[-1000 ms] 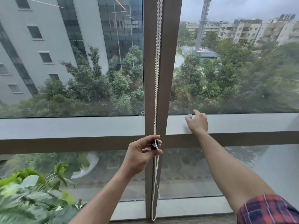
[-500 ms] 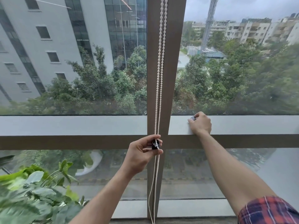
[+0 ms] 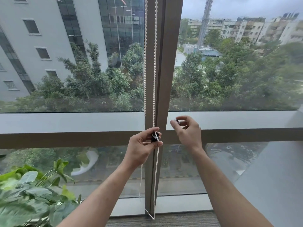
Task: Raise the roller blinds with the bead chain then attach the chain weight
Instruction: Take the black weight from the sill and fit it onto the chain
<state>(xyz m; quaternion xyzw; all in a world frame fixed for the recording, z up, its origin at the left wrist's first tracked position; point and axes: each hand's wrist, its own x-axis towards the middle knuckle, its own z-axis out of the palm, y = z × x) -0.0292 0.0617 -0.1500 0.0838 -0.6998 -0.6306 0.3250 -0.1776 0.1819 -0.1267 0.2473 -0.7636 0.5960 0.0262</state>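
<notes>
bead chain hangs as two white strands in front of the brown vertical mullion, running from the top edge down to a loop near the floor at the mullion's foot. level with the horizontal frame bar that crosses the mullion, the left hand pinches the right-hand strand together with a small black chain weight, thumb and forefinger curled round both; the weight lies against the chain right in front of the mullion. just to the right of the mullion, a little higher than the left hand and apart from it, the right hand is raised with its fingers narrow, thumb and forefinger nipping a small dark piece too small to make out. to the left of the mullion and low down, green plant leaves fill the corner. through the glass on both sides of the mullion stand trees and buildings.
</notes>
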